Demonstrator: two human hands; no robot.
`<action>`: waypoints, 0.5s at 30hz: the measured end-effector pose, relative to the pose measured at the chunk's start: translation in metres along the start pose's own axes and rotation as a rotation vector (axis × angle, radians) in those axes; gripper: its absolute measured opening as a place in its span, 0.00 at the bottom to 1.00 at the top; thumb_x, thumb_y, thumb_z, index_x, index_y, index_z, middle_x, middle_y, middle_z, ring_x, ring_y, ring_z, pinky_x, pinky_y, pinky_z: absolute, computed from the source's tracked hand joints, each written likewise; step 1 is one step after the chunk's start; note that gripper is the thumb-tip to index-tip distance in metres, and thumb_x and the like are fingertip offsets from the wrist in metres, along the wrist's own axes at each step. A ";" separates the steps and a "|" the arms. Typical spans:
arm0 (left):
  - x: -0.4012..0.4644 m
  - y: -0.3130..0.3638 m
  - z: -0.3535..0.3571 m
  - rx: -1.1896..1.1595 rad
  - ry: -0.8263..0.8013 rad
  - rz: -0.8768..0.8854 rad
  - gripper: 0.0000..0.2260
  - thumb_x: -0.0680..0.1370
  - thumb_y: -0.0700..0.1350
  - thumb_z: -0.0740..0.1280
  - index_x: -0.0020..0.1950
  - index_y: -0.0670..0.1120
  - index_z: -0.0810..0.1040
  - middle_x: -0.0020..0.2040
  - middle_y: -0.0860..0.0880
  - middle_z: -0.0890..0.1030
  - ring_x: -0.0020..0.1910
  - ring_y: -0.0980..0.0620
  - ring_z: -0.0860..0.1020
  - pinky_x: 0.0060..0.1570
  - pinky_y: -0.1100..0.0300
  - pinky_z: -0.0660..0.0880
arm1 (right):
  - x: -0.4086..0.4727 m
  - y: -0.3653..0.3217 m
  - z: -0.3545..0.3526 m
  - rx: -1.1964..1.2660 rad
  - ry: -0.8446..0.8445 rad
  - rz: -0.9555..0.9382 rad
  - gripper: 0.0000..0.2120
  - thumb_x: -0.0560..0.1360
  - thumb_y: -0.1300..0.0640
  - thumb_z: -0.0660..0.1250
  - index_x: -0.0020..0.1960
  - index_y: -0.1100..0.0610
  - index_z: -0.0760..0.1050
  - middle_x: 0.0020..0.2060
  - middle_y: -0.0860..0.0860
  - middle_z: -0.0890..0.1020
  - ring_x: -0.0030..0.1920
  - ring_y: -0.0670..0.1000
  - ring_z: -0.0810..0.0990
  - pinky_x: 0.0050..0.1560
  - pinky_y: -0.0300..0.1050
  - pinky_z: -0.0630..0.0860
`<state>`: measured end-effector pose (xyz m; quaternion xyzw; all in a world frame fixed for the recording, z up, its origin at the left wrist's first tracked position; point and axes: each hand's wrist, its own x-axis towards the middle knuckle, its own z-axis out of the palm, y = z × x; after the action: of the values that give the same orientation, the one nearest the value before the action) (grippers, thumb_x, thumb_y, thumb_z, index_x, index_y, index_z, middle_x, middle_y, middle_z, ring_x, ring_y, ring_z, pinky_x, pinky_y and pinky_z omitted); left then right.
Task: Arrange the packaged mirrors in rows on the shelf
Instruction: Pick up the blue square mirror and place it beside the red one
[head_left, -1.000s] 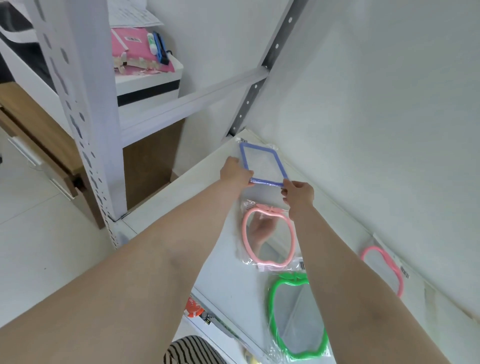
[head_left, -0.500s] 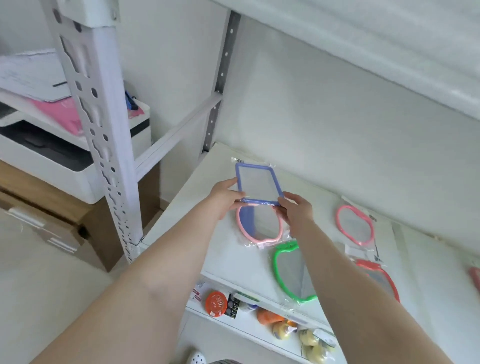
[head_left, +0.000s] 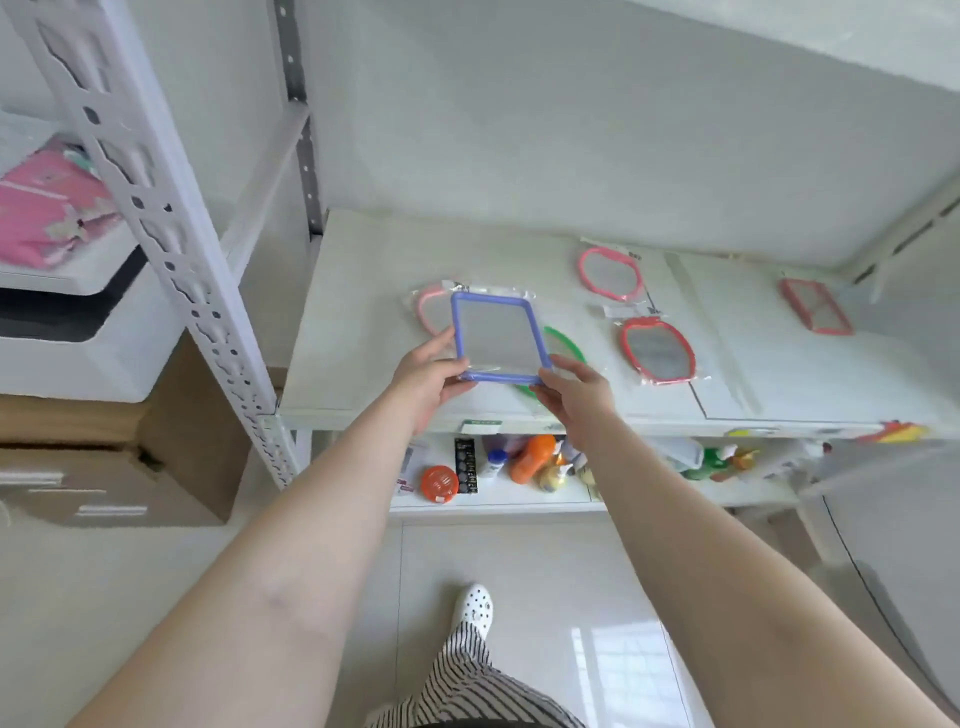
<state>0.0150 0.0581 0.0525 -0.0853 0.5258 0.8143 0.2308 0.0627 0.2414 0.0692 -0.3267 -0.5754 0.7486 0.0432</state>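
Blue-framed and wrapped in clear plastic, the mirror (head_left: 497, 335) hung above the shelf (head_left: 363, 364), your left hand (head_left: 428, 375) and right hand (head_left: 574, 393) each pinching a near corner. Beneath it lay a pink mirror (head_left: 427, 306) and a green mirror (head_left: 563, 345); a red mirror (head_left: 657, 351) lay well apart.

Both hands, left hand (head_left: 434, 371) and right hand (head_left: 574, 392), pinch the blue-framed mirror (head_left: 496, 338) above the shelf (head_left: 363, 291).

Bright, soft daylight; wide-angle edge warping
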 end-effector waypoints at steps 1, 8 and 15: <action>-0.006 -0.008 0.006 0.026 -0.021 0.001 0.27 0.76 0.30 0.64 0.73 0.49 0.66 0.50 0.44 0.78 0.41 0.51 0.79 0.43 0.63 0.82 | -0.009 0.003 -0.013 -0.006 0.019 -0.002 0.15 0.73 0.69 0.69 0.58 0.59 0.77 0.42 0.58 0.82 0.34 0.50 0.83 0.40 0.36 0.82; -0.035 -0.059 0.057 0.148 -0.136 -0.019 0.27 0.76 0.31 0.63 0.73 0.50 0.67 0.48 0.42 0.79 0.45 0.48 0.81 0.43 0.62 0.82 | -0.046 0.024 -0.100 0.006 0.110 -0.012 0.12 0.73 0.67 0.69 0.51 0.52 0.78 0.35 0.54 0.82 0.30 0.48 0.83 0.45 0.43 0.77; -0.049 -0.108 0.126 0.255 -0.223 -0.087 0.28 0.77 0.31 0.63 0.73 0.50 0.66 0.48 0.45 0.79 0.40 0.52 0.82 0.45 0.61 0.82 | -0.069 0.031 -0.187 0.110 0.202 -0.011 0.13 0.73 0.68 0.69 0.54 0.55 0.76 0.39 0.55 0.82 0.34 0.48 0.83 0.47 0.38 0.82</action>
<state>0.1213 0.1939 0.0377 0.0128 0.5919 0.7345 0.3316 0.2272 0.3564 0.0485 -0.3943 -0.5279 0.7421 0.1228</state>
